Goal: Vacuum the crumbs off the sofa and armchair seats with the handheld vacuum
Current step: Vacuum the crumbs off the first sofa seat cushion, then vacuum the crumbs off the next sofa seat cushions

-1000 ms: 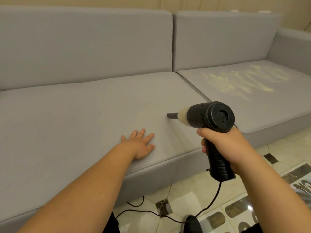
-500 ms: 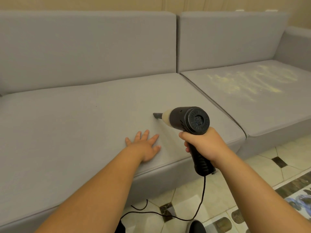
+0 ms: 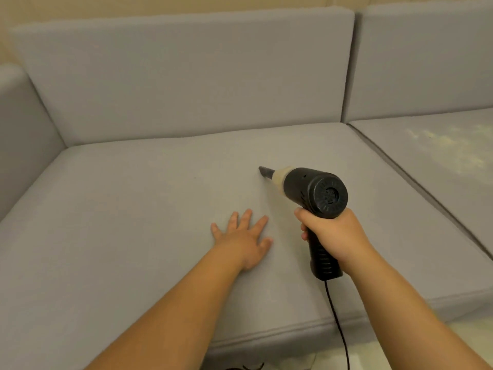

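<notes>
The vacuum (image 3: 309, 190) points left, nozzle tip at the left seat (image 3: 133, 209) surface. The right hand (image 3: 330, 233) grips its handle. The left hand (image 3: 245, 239) lies flat, fingers spread, on the seat. Crumbs (image 3: 448, 148) cover the right seat (image 3: 426, 182).

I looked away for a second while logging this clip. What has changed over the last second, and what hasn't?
The right hand carried the handheld vacuum leftward over the left seat cushion, away from the seam; the nozzle points left at the fabric. The view swung left too, so the crumbs on the right cushion sit at the frame's edge. Nothing was picked up or let go. The left hand stays flat on the cushion.
</notes>
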Demonstrator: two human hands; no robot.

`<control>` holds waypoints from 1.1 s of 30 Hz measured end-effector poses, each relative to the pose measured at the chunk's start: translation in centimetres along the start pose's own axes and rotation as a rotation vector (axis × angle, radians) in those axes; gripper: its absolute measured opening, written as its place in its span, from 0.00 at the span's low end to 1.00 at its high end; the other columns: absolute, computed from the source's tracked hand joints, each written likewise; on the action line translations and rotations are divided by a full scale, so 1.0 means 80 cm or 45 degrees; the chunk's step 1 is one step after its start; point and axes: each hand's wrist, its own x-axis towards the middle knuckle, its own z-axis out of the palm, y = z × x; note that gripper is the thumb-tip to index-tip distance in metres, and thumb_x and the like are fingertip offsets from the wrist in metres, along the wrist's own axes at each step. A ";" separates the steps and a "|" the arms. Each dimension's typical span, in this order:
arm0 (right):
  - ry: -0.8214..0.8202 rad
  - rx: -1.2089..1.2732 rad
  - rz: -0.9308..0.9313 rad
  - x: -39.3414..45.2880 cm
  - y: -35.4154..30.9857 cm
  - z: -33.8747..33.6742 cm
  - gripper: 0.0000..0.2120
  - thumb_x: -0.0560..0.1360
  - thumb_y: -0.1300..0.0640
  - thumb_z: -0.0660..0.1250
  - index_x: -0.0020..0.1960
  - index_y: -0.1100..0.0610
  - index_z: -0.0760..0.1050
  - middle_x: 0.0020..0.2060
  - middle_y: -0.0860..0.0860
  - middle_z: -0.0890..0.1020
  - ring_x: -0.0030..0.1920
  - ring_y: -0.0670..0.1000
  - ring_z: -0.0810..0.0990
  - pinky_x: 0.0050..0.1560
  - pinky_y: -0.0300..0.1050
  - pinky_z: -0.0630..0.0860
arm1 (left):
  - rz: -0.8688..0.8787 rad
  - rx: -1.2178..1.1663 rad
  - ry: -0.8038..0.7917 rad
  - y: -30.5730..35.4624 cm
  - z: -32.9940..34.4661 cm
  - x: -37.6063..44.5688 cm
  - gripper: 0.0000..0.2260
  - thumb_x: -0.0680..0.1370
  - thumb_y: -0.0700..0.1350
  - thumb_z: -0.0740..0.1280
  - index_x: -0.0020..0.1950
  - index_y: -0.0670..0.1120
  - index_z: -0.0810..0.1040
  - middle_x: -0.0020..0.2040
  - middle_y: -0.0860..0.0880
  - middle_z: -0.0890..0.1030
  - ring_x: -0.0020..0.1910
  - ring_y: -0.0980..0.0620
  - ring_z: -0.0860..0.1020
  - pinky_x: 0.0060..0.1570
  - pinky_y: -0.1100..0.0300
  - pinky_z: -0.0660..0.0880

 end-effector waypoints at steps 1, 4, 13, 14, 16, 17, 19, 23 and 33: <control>0.001 0.003 0.000 0.015 -0.002 0.005 0.11 0.74 0.52 0.75 0.44 0.61 0.83 0.35 0.55 0.87 0.45 0.62 0.87 0.54 0.61 0.84 | -0.007 0.004 0.002 0.001 -0.005 0.014 0.29 0.83 0.67 0.44 0.82 0.66 0.37 0.83 0.55 0.34 0.82 0.45 0.35 0.74 0.26 0.39; -0.010 0.012 0.022 0.056 -0.010 0.014 0.11 0.74 0.51 0.75 0.44 0.59 0.83 0.36 0.54 0.87 0.44 0.60 0.88 0.53 0.60 0.84 | 0.016 -0.006 -0.003 0.012 -0.024 0.057 0.29 0.83 0.67 0.45 0.82 0.65 0.38 0.84 0.54 0.34 0.82 0.44 0.35 0.74 0.26 0.39; 0.072 0.088 0.302 0.037 -0.122 -0.046 0.08 0.73 0.55 0.77 0.49 0.59 0.84 0.40 0.60 0.87 0.37 0.53 0.86 0.51 0.61 0.85 | 0.005 0.013 -0.365 0.041 -0.146 0.002 0.30 0.85 0.65 0.46 0.83 0.61 0.38 0.84 0.54 0.36 0.83 0.45 0.39 0.74 0.27 0.38; 0.105 0.109 0.352 0.025 -0.156 -0.067 0.08 0.73 0.56 0.77 0.49 0.59 0.84 0.40 0.61 0.87 0.36 0.52 0.86 0.49 0.59 0.85 | 0.016 0.031 -0.398 0.047 -0.183 -0.020 0.30 0.84 0.65 0.46 0.83 0.61 0.38 0.84 0.54 0.36 0.83 0.45 0.39 0.75 0.28 0.37; 0.152 0.136 0.437 -0.005 -0.216 -0.100 0.08 0.73 0.57 0.77 0.50 0.59 0.84 0.40 0.62 0.87 0.35 0.51 0.85 0.45 0.55 0.84 | 0.033 0.051 -0.415 0.053 -0.247 -0.059 0.30 0.84 0.67 0.45 0.83 0.61 0.37 0.84 0.54 0.36 0.83 0.45 0.39 0.75 0.29 0.38; 0.164 0.135 0.458 -0.023 -0.248 -0.116 0.08 0.73 0.57 0.77 0.50 0.59 0.84 0.40 0.61 0.87 0.35 0.52 0.85 0.44 0.53 0.84 | 0.054 0.055 -0.427 0.060 -0.278 -0.078 0.30 0.84 0.67 0.44 0.83 0.61 0.37 0.84 0.54 0.36 0.83 0.45 0.39 0.75 0.29 0.38; 0.233 0.160 0.497 -0.058 -0.307 -0.144 0.07 0.73 0.57 0.78 0.49 0.58 0.83 0.37 0.60 0.87 0.36 0.53 0.85 0.44 0.53 0.83 | 0.131 0.083 -0.427 0.075 -0.338 -0.108 0.30 0.84 0.67 0.44 0.83 0.61 0.37 0.84 0.54 0.36 0.83 0.46 0.39 0.75 0.29 0.37; 0.470 0.174 0.546 -0.133 -0.424 -0.196 0.08 0.72 0.56 0.78 0.48 0.55 0.83 0.33 0.55 0.86 0.37 0.56 0.86 0.47 0.57 0.84 | 0.370 0.128 -0.397 0.118 -0.466 -0.171 0.30 0.84 0.66 0.43 0.83 0.61 0.37 0.84 0.53 0.36 0.83 0.46 0.39 0.76 0.30 0.37; 0.728 0.213 0.560 -0.206 -0.579 -0.262 0.08 0.72 0.57 0.77 0.45 0.61 0.83 0.34 0.55 0.85 0.31 0.49 0.84 0.41 0.45 0.80 | 0.652 0.225 -0.374 0.147 -0.639 -0.228 0.29 0.85 0.63 0.47 0.85 0.53 0.54 0.84 0.48 0.55 0.82 0.43 0.56 0.80 0.44 0.53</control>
